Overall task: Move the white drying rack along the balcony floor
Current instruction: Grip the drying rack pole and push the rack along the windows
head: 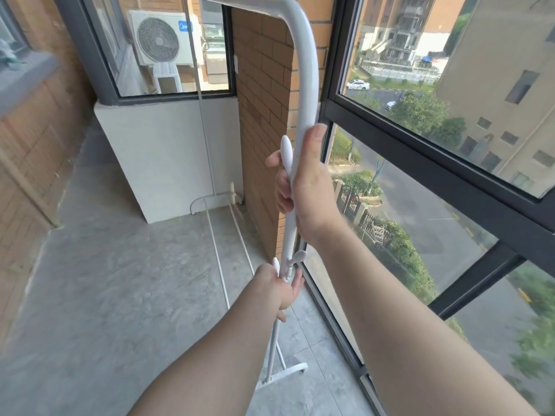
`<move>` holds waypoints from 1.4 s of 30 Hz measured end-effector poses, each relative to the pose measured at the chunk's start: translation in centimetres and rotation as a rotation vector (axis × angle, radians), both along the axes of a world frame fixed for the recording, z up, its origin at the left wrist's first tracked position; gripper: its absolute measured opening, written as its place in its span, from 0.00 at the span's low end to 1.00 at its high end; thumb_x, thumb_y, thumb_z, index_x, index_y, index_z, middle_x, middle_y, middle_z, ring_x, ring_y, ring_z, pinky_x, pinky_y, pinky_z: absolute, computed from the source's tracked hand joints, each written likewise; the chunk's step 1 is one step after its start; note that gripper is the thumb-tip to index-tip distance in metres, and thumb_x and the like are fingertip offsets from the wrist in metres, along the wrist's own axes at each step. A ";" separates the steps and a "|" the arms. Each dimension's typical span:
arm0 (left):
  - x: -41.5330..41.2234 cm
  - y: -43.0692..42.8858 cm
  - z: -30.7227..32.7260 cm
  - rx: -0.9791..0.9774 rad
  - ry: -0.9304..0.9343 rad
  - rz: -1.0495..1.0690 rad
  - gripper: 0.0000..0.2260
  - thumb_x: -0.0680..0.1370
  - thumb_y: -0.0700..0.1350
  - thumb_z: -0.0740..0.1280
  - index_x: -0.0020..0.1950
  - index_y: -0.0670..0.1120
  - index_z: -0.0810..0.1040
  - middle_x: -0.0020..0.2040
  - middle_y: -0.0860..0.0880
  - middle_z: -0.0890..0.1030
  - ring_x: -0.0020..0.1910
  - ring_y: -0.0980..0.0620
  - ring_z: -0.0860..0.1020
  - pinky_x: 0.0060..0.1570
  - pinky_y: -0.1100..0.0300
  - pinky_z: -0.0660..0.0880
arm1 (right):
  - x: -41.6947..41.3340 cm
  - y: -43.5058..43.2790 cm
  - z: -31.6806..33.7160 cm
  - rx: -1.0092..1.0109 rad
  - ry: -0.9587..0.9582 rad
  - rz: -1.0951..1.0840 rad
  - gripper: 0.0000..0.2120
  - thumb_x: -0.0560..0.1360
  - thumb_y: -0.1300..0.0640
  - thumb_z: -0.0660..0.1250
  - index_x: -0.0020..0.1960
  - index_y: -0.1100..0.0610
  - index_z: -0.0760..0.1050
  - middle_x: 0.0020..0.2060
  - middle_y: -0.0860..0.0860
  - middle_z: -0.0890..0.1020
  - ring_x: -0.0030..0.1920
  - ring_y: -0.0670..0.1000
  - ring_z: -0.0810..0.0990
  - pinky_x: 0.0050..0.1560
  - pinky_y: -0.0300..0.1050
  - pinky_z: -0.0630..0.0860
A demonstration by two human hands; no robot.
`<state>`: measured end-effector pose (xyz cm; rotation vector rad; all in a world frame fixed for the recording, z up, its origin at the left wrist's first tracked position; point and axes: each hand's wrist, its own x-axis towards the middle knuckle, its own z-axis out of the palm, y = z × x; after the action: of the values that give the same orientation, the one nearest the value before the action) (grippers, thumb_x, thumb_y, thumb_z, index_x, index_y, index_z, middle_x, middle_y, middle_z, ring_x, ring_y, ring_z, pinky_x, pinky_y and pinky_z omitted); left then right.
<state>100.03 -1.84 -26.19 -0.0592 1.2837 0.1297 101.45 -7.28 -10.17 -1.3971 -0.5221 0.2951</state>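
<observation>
We have the white drying rack point(304, 85) upright on the grey balcony floor point(126, 295), its near post running up between our hands and its long base rails stretching away along the tiles to the far foot beside the white low wall point(168, 157). The near foot point(292, 370) sits on the floor just beside the bottom track of the glazed window wall point(420, 181), and the brick pillar point(264, 121) stands close behind the post.

The biggest risk, as we judge it, is the frame itself: it is tall and light, and both our holds are on one end post. If we push or pull unevenly, the far end may swing or lag and the whole rack could twist or tip toward the glass.

Next, the feet. We cannot tell whether they have wheels; if they drag, the near foot could catch on a tile joint or the window track and stop the rack with a jerk.

Then the curved top of the post, which passes close to the pillar and the window frame; a careless tilt could knock it against either.

Smallest, our grips. Our right hand point(312, 190) is wrapped fully round the post, thumb up along it, right beside a white hook point(286, 154). Our left hand point(279, 288) is closed round the post lower down, just under two more hooks point(295, 258). A hand sliding along the post could jam against those pegs.
</observation>
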 end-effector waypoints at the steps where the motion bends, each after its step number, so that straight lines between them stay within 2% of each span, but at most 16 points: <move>1: 0.1 -0.2 0.0 0.031 0.001 0.007 0.29 0.79 0.45 0.66 0.78 0.39 0.62 0.81 0.33 0.40 0.52 0.33 0.81 0.31 0.53 0.82 | 0.0 0.2 0.0 -0.006 0.004 -0.013 0.40 0.75 0.25 0.44 0.44 0.58 0.77 0.22 0.47 0.64 0.23 0.49 0.64 0.29 0.43 0.64; 3: 0.0 -0.6 0.1 0.093 0.028 0.000 0.21 0.79 0.45 0.64 0.71 0.42 0.72 0.80 0.32 0.44 0.53 0.42 0.82 0.26 0.56 0.76 | 0.0 0.5 0.0 -0.029 0.001 -0.041 0.39 0.73 0.22 0.44 0.40 0.56 0.73 0.21 0.45 0.65 0.22 0.47 0.64 0.30 0.44 0.63; 5: -0.2 -0.8 0.2 0.146 0.036 -0.062 0.18 0.78 0.46 0.63 0.67 0.43 0.76 0.80 0.31 0.46 0.65 0.48 0.78 0.25 0.57 0.72 | 0.0 0.7 -0.1 -0.047 -0.013 -0.062 0.40 0.69 0.19 0.43 0.38 0.54 0.71 0.21 0.44 0.66 0.22 0.47 0.64 0.31 0.45 0.63; 12: -0.7 -0.4 0.7 0.195 0.094 -0.313 0.15 0.76 0.45 0.60 0.51 0.38 0.82 0.74 0.28 0.59 0.77 0.39 0.58 0.24 0.59 0.72 | -0.8 1.4 -0.3 -0.064 -0.056 -0.120 0.40 0.67 0.17 0.44 0.37 0.52 0.72 0.22 0.44 0.68 0.27 0.50 0.66 0.38 0.49 0.63; 13: -0.8 -0.4 0.7 0.190 0.071 -0.318 0.16 0.75 0.45 0.59 0.47 0.38 0.84 0.69 0.25 0.68 0.77 0.38 0.56 0.25 0.60 0.72 | -0.9 1.4 -0.3 -0.058 -0.063 -0.118 0.40 0.68 0.18 0.44 0.37 0.53 0.72 0.23 0.44 0.68 0.28 0.49 0.65 0.38 0.49 0.62; 14: -1.0 -0.4 0.7 0.181 0.036 -0.314 0.18 0.75 0.44 0.59 0.40 0.36 0.85 0.55 0.24 0.78 0.76 0.38 0.55 0.28 0.62 0.73 | -1.2 1.4 -0.3 -0.052 -0.070 -0.113 0.40 0.68 0.18 0.44 0.38 0.53 0.72 0.24 0.44 0.68 0.28 0.49 0.65 0.38 0.49 0.62; 16: -1.5 -0.5 1.0 0.147 -0.015 -0.305 0.22 0.75 0.42 0.57 0.27 0.35 0.83 0.23 0.32 0.77 0.69 0.39 0.58 0.38 0.65 0.73 | -1.5 1.5 -0.2 -0.040 -0.083 -0.103 0.40 0.68 0.17 0.44 0.39 0.53 0.72 0.26 0.46 0.66 0.29 0.50 0.63 0.36 0.50 0.61; 17: -1.7 -0.6 1.1 0.140 -0.010 -0.306 0.23 0.75 0.41 0.56 0.25 0.35 0.82 0.19 0.36 0.74 0.65 0.39 0.59 0.41 0.65 0.72 | -1.8 1.5 -0.2 -0.037 -0.085 -0.098 0.39 0.68 0.17 0.44 0.38 0.52 0.72 0.26 0.46 0.66 0.29 0.50 0.63 0.36 0.51 0.60; 19: -2.0 -0.5 1.0 0.134 0.001 -0.300 0.26 0.75 0.41 0.57 0.19 0.34 0.78 0.18 0.35 0.72 0.70 0.41 0.60 0.40 0.65 0.72 | -2.2 1.4 -0.1 -0.033 -0.085 -0.089 0.40 0.67 0.17 0.45 0.38 0.52 0.71 0.26 0.47 0.65 0.29 0.50 0.62 0.36 0.51 0.60; 20: -2.0 -0.4 0.8 0.132 -0.003 -0.290 0.27 0.75 0.42 0.57 0.18 0.33 0.76 0.20 0.32 0.74 0.74 0.41 0.59 0.39 0.65 0.73 | -2.3 1.3 -0.1 -0.031 -0.089 -0.085 0.40 0.67 0.16 0.45 0.38 0.52 0.71 0.26 0.47 0.65 0.29 0.50 0.62 0.36 0.51 0.60; 22: -2.0 -0.3 0.2 0.135 -0.001 -0.277 0.27 0.75 0.42 0.59 0.17 0.33 0.75 0.42 0.32 0.81 0.78 0.38 0.54 0.37 0.64 0.73 | -2.6 1.2 -0.1 -0.034 -0.100 -0.083 0.45 0.62 0.11 0.44 0.38 0.52 0.71 0.25 0.46 0.65 0.29 0.50 0.63 0.38 0.53 0.61; 25: -2.2 -0.3 -0.3 0.148 -0.002 -0.286 0.25 0.73 0.41 0.59 0.17 0.34 0.77 0.53 0.35 0.75 0.78 0.35 0.53 0.32 0.64 0.72 | -3.2 0.9 0.0 -0.032 -0.137 -0.085 0.46 0.59 0.10 0.43 0.38 0.51 0.71 0.26 0.45 0.67 0.31 0.51 0.64 0.42 0.56 0.63; 29: -2.7 -0.7 -0.6 0.176 -0.005 -0.336 0.23 0.72 0.41 0.60 0.19 0.35 0.79 0.71 0.37 0.65 0.75 0.37 0.59 0.27 0.62 0.71 | -3.8 0.4 0.2 -0.033 -0.148 -0.096 0.46 0.59 0.10 0.43 0.38 0.51 0.71 0.27 0.44 0.68 0.33 0.52 0.65 0.44 0.57 0.64; 34: -3.6 -1.7 -0.4 0.189 -0.025 -0.337 0.23 0.73 0.42 0.60 0.19 0.36 0.79 0.71 0.38 0.67 0.71 0.41 0.66 0.24 0.61 0.69 | -4.8 -0.7 0.6 -0.025 -0.154 -0.110 0.45 0.59 0.10 0.43 0.37 0.50 0.72 0.27 0.44 0.69 0.33 0.51 0.66 0.44 0.55 0.64; 38: -4.6 -2.6 -0.2 0.169 -0.029 -0.288 0.24 0.74 0.42 0.60 0.19 0.35 0.79 0.63 0.37 0.70 0.72 0.39 0.63 0.26 0.62 0.71 | -5.6 -1.7 0.6 -0.005 -0.156 -0.097 0.45 0.60 0.10 0.43 0.37 0.51 0.71 0.26 0.44 0.69 0.32 0.50 0.66 0.41 0.49 0.62; 42: -5.4 -3.5 0.3 0.158 -0.014 -0.244 0.23 0.72 0.40 0.61 0.17 0.35 0.77 0.74 0.36 0.61 0.75 0.36 0.55 0.28 0.62 0.72 | -6.6 -2.5 0.9 0.013 -0.153 -0.085 0.45 0.60 0.10 0.45 0.36 0.51 0.71 0.26 0.44 0.69 0.33 0.51 0.66 0.43 0.54 0.63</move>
<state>94.60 -5.35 -25.86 0.2315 1.2522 0.0205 94.90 -9.75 -9.27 -1.4317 -0.5876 0.1166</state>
